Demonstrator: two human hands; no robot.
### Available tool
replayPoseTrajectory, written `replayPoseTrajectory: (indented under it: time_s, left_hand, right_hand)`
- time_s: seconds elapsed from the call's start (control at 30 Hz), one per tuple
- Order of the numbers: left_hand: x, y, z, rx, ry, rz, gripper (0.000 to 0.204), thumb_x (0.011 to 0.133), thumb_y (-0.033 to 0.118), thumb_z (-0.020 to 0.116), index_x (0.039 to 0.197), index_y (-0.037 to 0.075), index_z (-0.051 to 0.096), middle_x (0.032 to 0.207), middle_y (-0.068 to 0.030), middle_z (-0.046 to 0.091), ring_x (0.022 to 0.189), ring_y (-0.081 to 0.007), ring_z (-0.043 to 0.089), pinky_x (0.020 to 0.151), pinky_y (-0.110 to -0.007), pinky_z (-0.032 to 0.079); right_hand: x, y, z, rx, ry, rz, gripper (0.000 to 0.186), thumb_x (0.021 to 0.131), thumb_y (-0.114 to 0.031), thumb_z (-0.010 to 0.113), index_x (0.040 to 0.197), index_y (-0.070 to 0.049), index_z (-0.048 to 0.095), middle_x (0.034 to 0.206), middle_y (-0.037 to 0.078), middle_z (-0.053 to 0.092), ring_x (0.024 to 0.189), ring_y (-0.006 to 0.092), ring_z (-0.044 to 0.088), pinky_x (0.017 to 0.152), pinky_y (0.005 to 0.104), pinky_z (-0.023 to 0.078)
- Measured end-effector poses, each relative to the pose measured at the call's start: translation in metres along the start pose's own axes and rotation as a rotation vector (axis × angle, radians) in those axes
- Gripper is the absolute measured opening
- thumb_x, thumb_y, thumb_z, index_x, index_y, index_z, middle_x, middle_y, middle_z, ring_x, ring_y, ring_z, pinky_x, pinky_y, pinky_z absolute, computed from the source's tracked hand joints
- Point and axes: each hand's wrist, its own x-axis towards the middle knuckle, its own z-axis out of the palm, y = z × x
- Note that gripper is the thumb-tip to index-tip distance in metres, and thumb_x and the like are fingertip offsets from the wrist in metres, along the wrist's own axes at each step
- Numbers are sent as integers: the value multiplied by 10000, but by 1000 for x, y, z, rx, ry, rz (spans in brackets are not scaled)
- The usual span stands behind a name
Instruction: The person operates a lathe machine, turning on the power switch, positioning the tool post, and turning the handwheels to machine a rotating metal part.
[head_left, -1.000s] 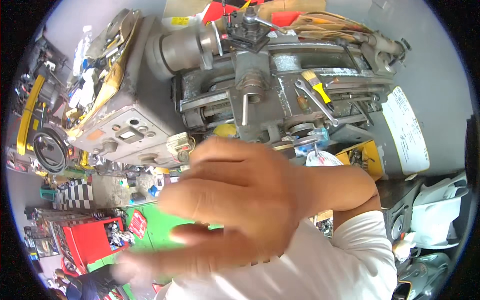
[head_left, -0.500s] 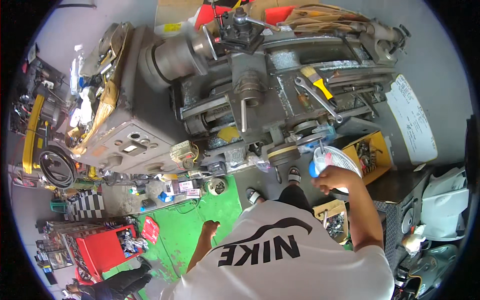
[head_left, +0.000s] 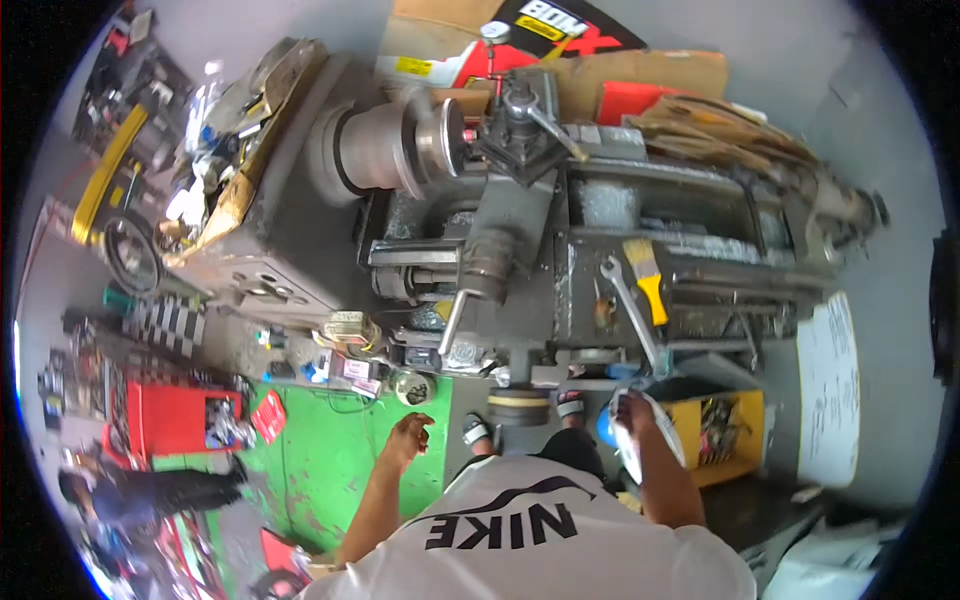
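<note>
My left hand (head_left: 408, 438) hangs in the air over the green floor, holding nothing, its fingers loosely bent and apart. My right hand (head_left: 632, 410) is over a round white piece with a blue part (head_left: 655, 440), which looks like a small fan. Blur hides whether its fingers grip anything. In front of me stands a metal lathe, its chuck (head_left: 375, 150) at the left and its tool post (head_left: 520, 125) near the middle. A combination wrench (head_left: 632, 310) and a paintbrush with a yellow handle (head_left: 648, 285) lie on the lathe, beyond my right hand.
A yellow box of metal parts (head_left: 715, 430) stands right of my right hand. Loose cardboard (head_left: 725, 130) lies behind the lathe. A tray of clutter (head_left: 235, 160) tops the headstock. At the far left are a red cabinet (head_left: 165, 418) and another person (head_left: 150, 492).
My view has shifted, so the lathe sits lower and further right. My left hand has risen forward with its fingers loosened. My right hand stays by the white round piece.
</note>
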Motion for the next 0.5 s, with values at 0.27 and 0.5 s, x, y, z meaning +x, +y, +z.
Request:
replayPoseTrajectory:
  time_s: [0.27, 0.5]
  left_hand:
    - [-77, 105, 142, -49, 332, 218, 607, 927, 362, 719, 1355, -43, 574, 1104, -172, 678, 985, -267, 650, 887, -374, 529]
    - [-85, 136, 192, 82, 408, 287, 759, 801, 366, 848, 1366, -47, 557, 1227, -220, 663, 1054, -296, 652, 925, -388, 521]
  right_hand:
    - [34, -9, 99, -382, 65, 296, 448, 996, -379, 577, 1226, 0, 639, 980, 183, 717, 780, 297, 680, 638, 436, 568]
    - [41, -24, 118, -277, 56, 455, 458, 982, -390, 594, 1257, -27, 645, 1046, 172, 720, 846, 342, 660, 616, 489, 538]
